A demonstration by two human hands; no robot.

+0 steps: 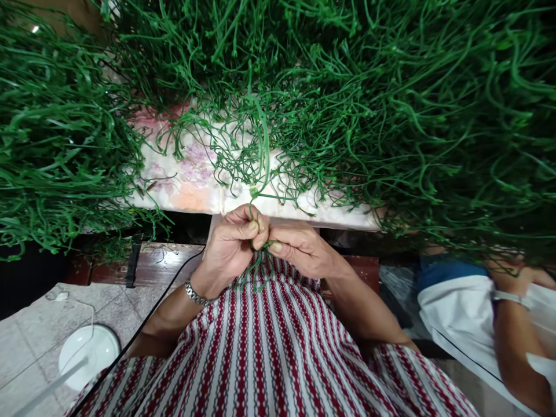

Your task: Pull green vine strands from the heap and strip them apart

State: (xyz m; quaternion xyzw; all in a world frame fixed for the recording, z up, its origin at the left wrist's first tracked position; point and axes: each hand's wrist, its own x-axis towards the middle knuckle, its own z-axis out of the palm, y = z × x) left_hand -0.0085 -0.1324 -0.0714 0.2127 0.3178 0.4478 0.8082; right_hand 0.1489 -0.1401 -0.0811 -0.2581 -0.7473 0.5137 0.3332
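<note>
My left hand (230, 243) and my right hand (299, 249) meet in front of my striped red and white clothing (269, 347). Both are closed in a pinch on thin green plastic stems (259, 174) that run up from my fingers to the heap above. A few short green strands hang below my hands over my lap. A metal watch band (195, 294) sits on my left wrist.
Large heaps of green plastic stems (391, 104) cover a table with a flowered cloth (191, 179). Another person's arm with a wristwatch (510, 298) and white clothing is at the right. A white round fan base (89, 353) and a black cable (143, 324) lie on the tiled floor at left.
</note>
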